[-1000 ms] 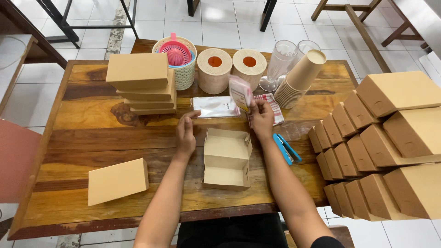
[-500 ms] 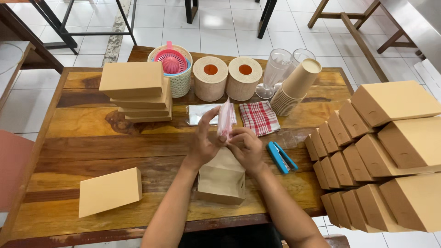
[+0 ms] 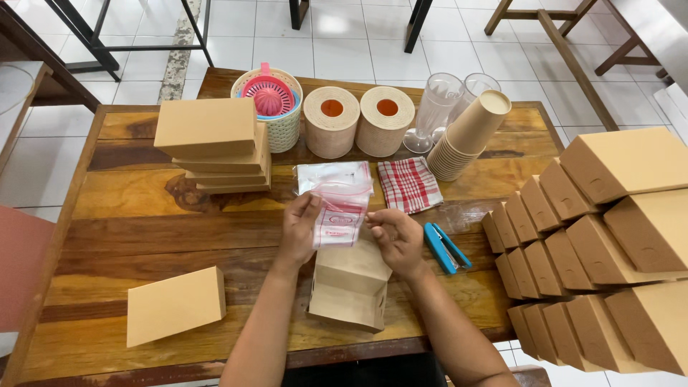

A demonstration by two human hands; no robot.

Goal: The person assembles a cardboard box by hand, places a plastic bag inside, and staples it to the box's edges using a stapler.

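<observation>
Nearby, blue stapler, checked cloth, paper rolls, stacked boxes.

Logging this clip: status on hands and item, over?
Left hand and right hand both pinching small clear plastic bag. Bag held above open brown cardboard box. Blue stapler beside right hand, clear.

Eatery packing spot — paper cups, stacked takeaway boxes, tiled floor.
</observation>
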